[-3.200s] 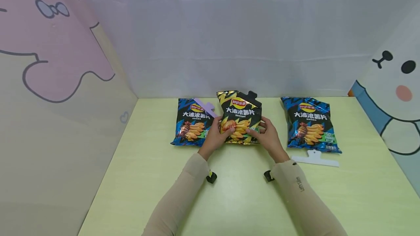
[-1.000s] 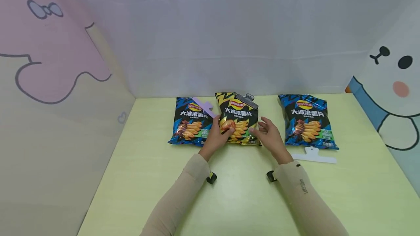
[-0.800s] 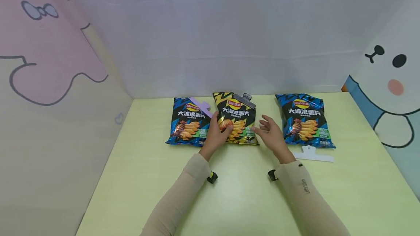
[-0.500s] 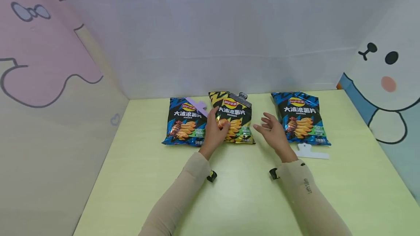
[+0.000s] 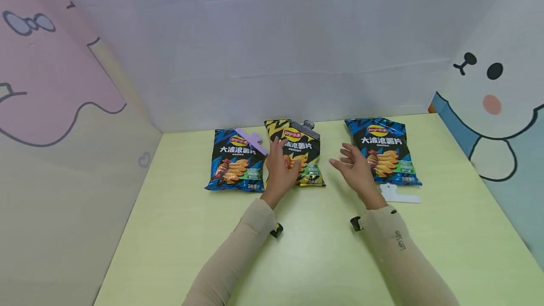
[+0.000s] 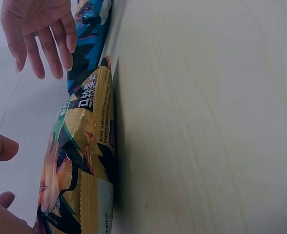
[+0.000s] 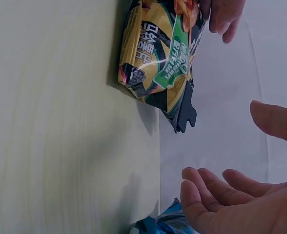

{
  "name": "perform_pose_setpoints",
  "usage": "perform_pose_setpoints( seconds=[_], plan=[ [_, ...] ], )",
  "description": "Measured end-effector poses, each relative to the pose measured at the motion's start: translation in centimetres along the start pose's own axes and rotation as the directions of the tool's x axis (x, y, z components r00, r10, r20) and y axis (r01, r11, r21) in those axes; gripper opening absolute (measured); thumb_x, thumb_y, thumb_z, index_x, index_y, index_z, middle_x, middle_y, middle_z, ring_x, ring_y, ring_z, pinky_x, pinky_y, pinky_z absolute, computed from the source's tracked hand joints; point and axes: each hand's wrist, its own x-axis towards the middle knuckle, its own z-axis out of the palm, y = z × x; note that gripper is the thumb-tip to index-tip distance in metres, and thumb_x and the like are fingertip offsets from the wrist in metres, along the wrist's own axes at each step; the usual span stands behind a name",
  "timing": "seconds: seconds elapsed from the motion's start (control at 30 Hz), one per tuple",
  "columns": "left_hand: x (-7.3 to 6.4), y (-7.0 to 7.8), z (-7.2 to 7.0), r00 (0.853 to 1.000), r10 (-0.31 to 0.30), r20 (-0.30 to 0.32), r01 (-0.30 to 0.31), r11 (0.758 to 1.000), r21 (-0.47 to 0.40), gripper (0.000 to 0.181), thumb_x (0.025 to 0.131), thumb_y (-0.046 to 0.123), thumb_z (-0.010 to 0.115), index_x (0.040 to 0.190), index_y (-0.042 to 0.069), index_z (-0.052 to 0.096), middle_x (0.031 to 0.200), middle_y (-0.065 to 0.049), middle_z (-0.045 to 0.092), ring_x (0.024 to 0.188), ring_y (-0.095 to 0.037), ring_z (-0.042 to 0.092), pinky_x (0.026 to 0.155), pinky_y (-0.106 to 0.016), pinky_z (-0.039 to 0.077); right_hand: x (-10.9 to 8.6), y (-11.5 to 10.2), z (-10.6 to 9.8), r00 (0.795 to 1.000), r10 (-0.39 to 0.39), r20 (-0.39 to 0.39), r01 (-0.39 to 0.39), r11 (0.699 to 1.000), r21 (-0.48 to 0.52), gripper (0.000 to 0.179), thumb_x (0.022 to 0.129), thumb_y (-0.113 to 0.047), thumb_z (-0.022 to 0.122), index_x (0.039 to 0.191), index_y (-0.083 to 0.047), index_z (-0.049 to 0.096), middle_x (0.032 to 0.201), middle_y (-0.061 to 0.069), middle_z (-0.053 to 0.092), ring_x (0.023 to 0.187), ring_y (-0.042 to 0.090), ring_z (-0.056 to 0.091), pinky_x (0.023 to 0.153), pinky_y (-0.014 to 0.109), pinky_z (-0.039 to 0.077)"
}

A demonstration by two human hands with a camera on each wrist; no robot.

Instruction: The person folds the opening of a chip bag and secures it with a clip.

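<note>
Yellow-black bag in all views, purple clip in head only

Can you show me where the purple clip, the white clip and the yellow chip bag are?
Purple bag clip (image 5: 251, 142): head view, middle of its long bar.
White bag clip (image 5: 399, 198): head view, on its long bar.
Yellow-and-black potato chip bag (image 5: 307, 157): head view, on its printed front.

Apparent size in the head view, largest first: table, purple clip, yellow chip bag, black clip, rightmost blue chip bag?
1. Table
2. Rightmost blue chip bag and yellow chip bag: nearly alike; the left hand hides part of the latter
3. Purple clip and black clip: too close to rank
</note>
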Motion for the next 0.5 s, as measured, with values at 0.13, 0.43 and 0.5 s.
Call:
perform_pose_setpoints(
  seconds=[0.13,0.43,0.5],
  plan=[
    [0.2,0.4,0.6,0.999,0.049,-0.012,-0.049,0.999,-0.012,0.063,0.096,0.021,0.066,0.15,0.014,0.034,0.17,-0.01,0.014,0.16,-0.031,0.005,0.126,-0.061,0.01,-0.1,0.2,-1.0,1.0,-0.01,-0.011,0.011,1.0,0.016,0.075,0.099,-0.03,0.065,0.16,-0.013,0.024,0.162,0.018,0.035,0.145,0.04,0.041,0.115,0.056,0.041],
    [0.5,1.4,2.6,0.999,-0.012,0.033,0.014,0.999,-0.049,0.062,0.097,0.023,0.065,0.151,0.02,0.035,0.17,-0.006,0.014,0.157,-0.033,0.018,0.124,-0.063,0.018,-0.5,1.3,-2.7,0.999,-0.013,-0.039,0.015,0.999,0.034,0.073,0.099,-0.026,0.065,0.159,-0.01,0.026,0.162,0.018,0.037,0.144,0.039,0.042,0.117,0.053,0.039],
    [0.6,1.6,3.1,1.0,0.004,0.028,-0.003,0.999,-0.051,0.062,0.096,0.021,0.066,0.15,0.018,0.036,0.169,-0.009,0.017,0.156,-0.034,0.021,0.124,-0.062,0.019,-0.6,1.5,-2.9,0.999,-0.027,-0.043,0.028,0.999,0.034,0.073,0.099,-0.026,0.065,0.159,-0.01,0.027,0.161,0.018,0.037,0.143,0.039,0.043,0.117,0.053,0.039]
  ],
)
